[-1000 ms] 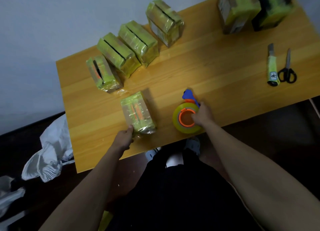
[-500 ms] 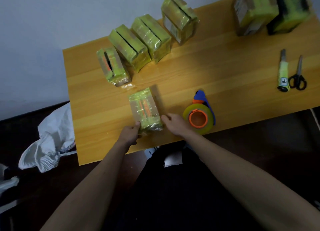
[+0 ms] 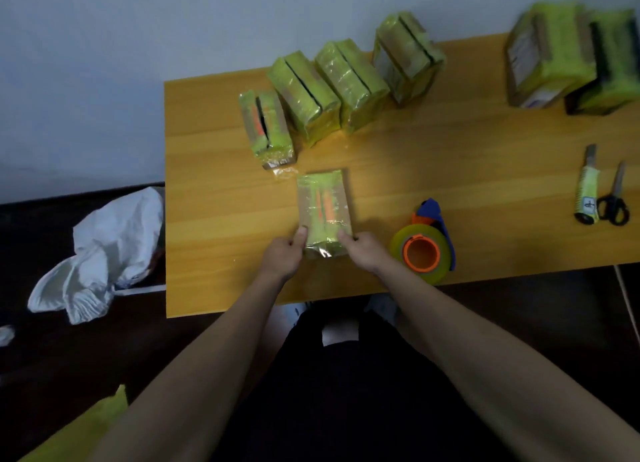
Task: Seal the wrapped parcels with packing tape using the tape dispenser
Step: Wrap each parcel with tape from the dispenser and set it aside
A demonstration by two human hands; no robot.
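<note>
Wooden tabletop [image 3: 450,156], with a row of wrapped parcels [image 3: 341,87] at 12 o'clock. Small parcel [image 3: 323,208] lying flat at centre, near end grasped from both sides: left hand [image 3: 282,255] at 7 o'clock, right hand [image 3: 363,252] at 5, thumbs on top, remaining fingers apparently curled underneath. Tape dispenser [image 3: 424,248] released at 3 o'clock, just beside the right hand; utility knife [image 3: 587,187] and scissors [image 3: 614,201] far off at 3.

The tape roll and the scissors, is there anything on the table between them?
No, only bare wooden table lies between the tape dispenser and the scissors in the head view.
</note>
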